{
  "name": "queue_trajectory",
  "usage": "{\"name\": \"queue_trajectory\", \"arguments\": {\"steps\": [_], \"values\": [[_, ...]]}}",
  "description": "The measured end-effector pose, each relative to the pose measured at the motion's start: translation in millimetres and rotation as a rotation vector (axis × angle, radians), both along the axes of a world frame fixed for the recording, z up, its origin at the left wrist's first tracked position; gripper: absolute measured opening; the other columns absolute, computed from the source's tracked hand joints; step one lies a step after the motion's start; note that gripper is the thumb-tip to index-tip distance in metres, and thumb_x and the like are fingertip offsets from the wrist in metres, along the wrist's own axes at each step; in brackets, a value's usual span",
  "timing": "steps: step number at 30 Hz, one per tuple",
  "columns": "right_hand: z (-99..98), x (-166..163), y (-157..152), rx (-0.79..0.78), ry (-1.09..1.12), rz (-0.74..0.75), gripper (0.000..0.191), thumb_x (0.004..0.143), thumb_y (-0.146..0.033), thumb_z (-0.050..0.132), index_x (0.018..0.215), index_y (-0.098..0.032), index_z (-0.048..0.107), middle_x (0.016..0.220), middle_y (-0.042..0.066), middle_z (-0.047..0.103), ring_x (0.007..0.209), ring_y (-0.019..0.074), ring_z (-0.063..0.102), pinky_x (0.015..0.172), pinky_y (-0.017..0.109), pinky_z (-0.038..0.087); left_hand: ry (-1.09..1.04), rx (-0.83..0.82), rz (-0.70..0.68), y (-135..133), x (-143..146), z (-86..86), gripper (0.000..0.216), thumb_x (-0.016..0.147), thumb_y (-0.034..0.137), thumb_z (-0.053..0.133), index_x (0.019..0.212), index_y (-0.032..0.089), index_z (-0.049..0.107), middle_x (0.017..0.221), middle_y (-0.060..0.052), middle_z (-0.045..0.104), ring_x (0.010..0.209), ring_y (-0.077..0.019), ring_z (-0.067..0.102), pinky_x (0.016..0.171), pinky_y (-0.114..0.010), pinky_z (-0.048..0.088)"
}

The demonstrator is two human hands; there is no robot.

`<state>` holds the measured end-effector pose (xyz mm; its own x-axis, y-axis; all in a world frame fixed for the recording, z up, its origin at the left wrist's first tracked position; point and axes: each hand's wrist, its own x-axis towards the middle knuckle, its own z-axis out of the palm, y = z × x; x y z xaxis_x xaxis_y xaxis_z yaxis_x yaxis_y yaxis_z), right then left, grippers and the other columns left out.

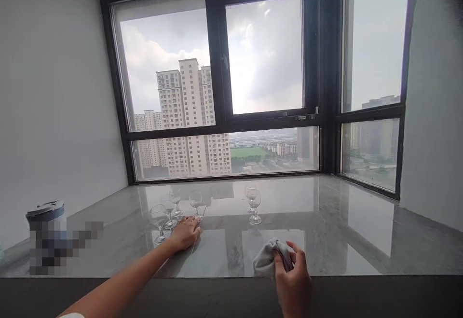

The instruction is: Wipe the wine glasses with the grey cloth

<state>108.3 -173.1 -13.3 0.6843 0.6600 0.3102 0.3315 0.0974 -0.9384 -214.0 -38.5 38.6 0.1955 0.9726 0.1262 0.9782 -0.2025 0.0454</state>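
Note:
My left hand rests palm down on the glossy grey windowsill, fingers stretched forward. Its fingertips are at the foot of a small stemmed glass; whether they touch it I cannot tell. Just left of that hand stand more clear stemmed glasses, among them a front one and a rear one. A crumpled grey cloth is pinched in my right hand over the sill's front edge. Beyond the cloth, two upright stemmed glasses, a nearer and a farther, overlap in view.
A white and blue container, partly blurred out, stands at the sill's left end. Dark window frames rise behind the sill, with a wall on the left and another on the right.

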Motion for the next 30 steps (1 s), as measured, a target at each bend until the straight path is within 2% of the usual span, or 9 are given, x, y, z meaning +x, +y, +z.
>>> {"name": "queue_trajectory", "arguments": {"steps": [4, 9, 13, 15, 17, 19, 22, 26, 30], "values": [[-2.0, 0, 2, -0.005, -0.003, -0.004, 0.062, 0.076, -0.070, 0.053, 0.117, -0.024, 0.057, 0.096, 0.009, 0.066, 0.085, 0.0296, 0.065, 0.068, 0.036, 0.048, 0.006, -0.019, 0.123, 19, -6, 0.0, 0.058, 0.092, 0.037, 0.037, 0.145, 0.016, 0.048, 0.152, -0.014, 0.044, 0.140, -0.0330, 0.037, 0.114, -0.046, 0.027], [-1.8, -2, 1, 0.027, -0.014, -0.004, 0.059, 0.079, -0.068, 0.052, 0.116, -0.023, 0.058, 0.096, 0.010, 0.067, 0.085, 0.0293, 0.065, 0.065, 0.034, 0.049, 0.005, 0.022, 0.179, 9, 23, -8.6, 0.059, 0.086, 0.027, 0.045, 0.143, 0.015, 0.048, 0.151, -0.018, 0.042, 0.140, -0.0411, 0.030, 0.114, -0.060, 0.018], [-2.8, -3, 1, 0.061, -0.045, -0.033, 0.056, 0.081, -0.066, 0.052, 0.116, -0.023, 0.058, 0.095, 0.010, 0.067, 0.086, 0.0295, 0.065, 0.070, 0.036, 0.049, -0.041, -0.019, -0.106, 3, 77, -8.8, 0.049, 0.085, 0.027, 0.049, 0.133, 0.029, 0.059, 0.144, -0.007, 0.051, 0.136, -0.0303, 0.040, 0.115, -0.047, 0.028], [-3.9, -4, 2, 0.075, -0.055, -0.051, 0.054, 0.082, -0.064, 0.053, 0.116, -0.023, 0.058, 0.095, 0.009, 0.067, 0.085, 0.0293, 0.064, 0.071, 0.036, 0.049, -0.113, -0.061, -0.352, 5, 112, -7.4, 0.055, 0.084, 0.027, 0.052, 0.139, 0.031, 0.054, 0.150, -0.007, 0.044, 0.137, -0.0298, 0.039, 0.113, -0.046, 0.032], [-4.7, -4, 3, 0.100, -0.058, -0.055, 0.053, 0.082, -0.064, 0.054, 0.115, -0.022, 0.058, 0.095, 0.010, 0.067, 0.085, 0.0290, 0.064, 0.073, 0.036, 0.049, -0.157, -0.070, -0.496, 10, 147, -6.1, 0.060, 0.084, 0.027, 0.054, 0.143, 0.032, 0.048, 0.156, -0.007, 0.036, 0.141, -0.0322, 0.034, 0.114, -0.049, 0.030], [-4.5, -3, 3, 0.114, -0.052, -0.046, 0.053, 0.082, -0.063, 0.054, 0.115, -0.022, 0.058, 0.096, 0.010, 0.067, 0.085, 0.0285, 0.064, 0.073, 0.036, 0.049, -0.164, -0.068, -0.508, 17, 177, -5.5, 0.063, 0.085, 0.028, 0.054, 0.147, 0.032, 0.043, 0.157, -0.008, 0.032, 0.141, -0.0342, 0.032, 0.114, -0.053, 0.029], [-2.1, -3, 1, 0.105, -0.033, -0.031, 0.052, 0.081, -0.061, 0.055, 0.114, -0.021, 0.059, 0.095, 0.010, 0.066, 0.087, 0.0285, 0.064, 0.073, 0.035, 0.049, -0.159, -0.070, -0.467, 26, 209, -5.3, 0.056, 0.089, 0.030, 0.048, 0.144, 0.029, 0.048, 0.152, -0.010, 0.041, 0.136, -0.0353, 0.037, 0.111, -0.057, 0.032], [1.8, -3, -1, 0.116, -0.017, -0.017, 0.050, 0.082, -0.059, 0.055, 0.114, -0.021, 0.059, 0.096, 0.010, 0.066, 0.092, 0.0290, 0.064, 0.075, 0.035, 0.048, -0.157, -0.039, -0.459, 24, 214, -6.3, 0.045, 0.090, 0.027, 0.043, 0.132, 0.031, 0.060, 0.144, -0.006, 0.052, 0.133, -0.0321, 0.039, 0.111, -0.054, 0.031], [3.3, -3, -1, 0.116, -0.019, -0.026, 0.049, 0.082, -0.058, 0.054, 0.115, -0.021, 0.058, 0.095, 0.009, 0.065, 0.089, 0.0286, 0.064, 0.074, 0.035, 0.048, -0.150, 0.010, -0.481, 3, 183, -7.2, 0.049, 0.090, 0.029, 0.044, 0.136, 0.031, 0.057, 0.143, -0.005, 0.053, 0.131, -0.0305, 0.040, 0.111, -0.050, 0.031]]}}
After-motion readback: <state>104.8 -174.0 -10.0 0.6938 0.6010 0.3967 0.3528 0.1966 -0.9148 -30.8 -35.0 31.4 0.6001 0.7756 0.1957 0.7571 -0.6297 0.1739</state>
